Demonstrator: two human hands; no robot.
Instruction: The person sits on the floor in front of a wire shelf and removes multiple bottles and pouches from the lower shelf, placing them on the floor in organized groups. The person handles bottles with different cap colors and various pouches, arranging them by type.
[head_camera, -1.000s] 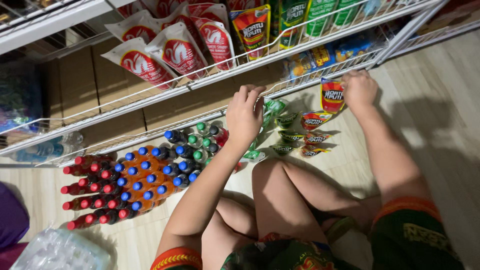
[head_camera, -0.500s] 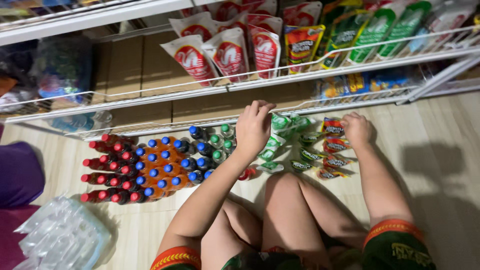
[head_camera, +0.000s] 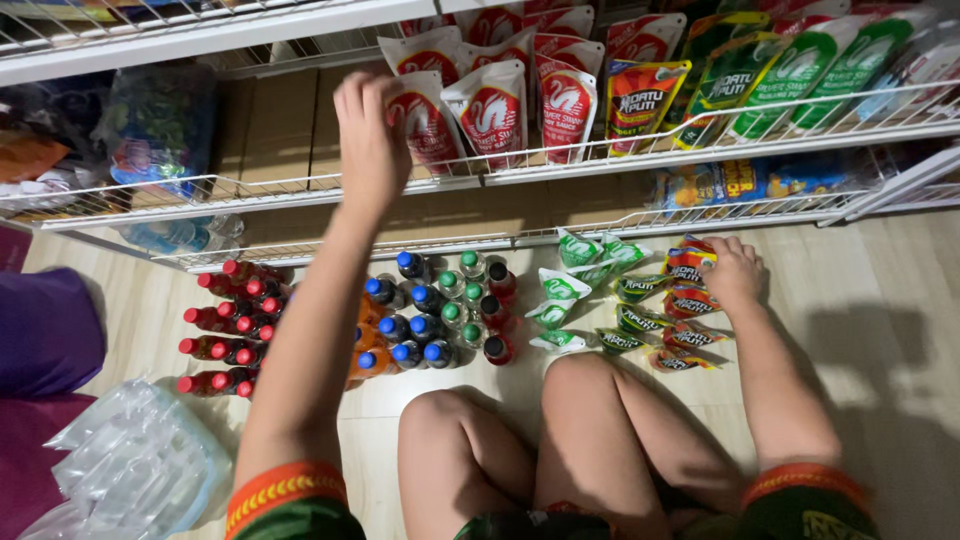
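My left hand (head_camera: 368, 135) is raised to the wire shelf (head_camera: 520, 170), fingers curled and touching the leftmost red-and-white pouch (head_camera: 420, 115) standing there; I cannot tell whether I have actually gripped it. My right hand (head_camera: 733, 272) is low on the floor, palm down with fingers bent loosely over a red-and-orange sachet (head_camera: 690, 268) at the top of a small pile. Whether it has closed on that sachet is not clear either.

Just beside the right hand lie more red sachets (head_camera: 690, 335) in a short column, and next to those a column of green sachets (head_camera: 560, 300) fanned out toward the shelf's lower rail. Between my forearm and those packets stand small bottles with blue and green caps (head_camera: 440, 310), tightly grouped; on the far side of my arm is a block of red-capped bottles (head_camera: 225, 335). My bare knees (head_camera: 520, 420) are folded in front of me on the pale wooden floor (head_camera: 880, 300). A crumpled clear plastic wrap (head_camera: 130, 470) sits at my lower left.
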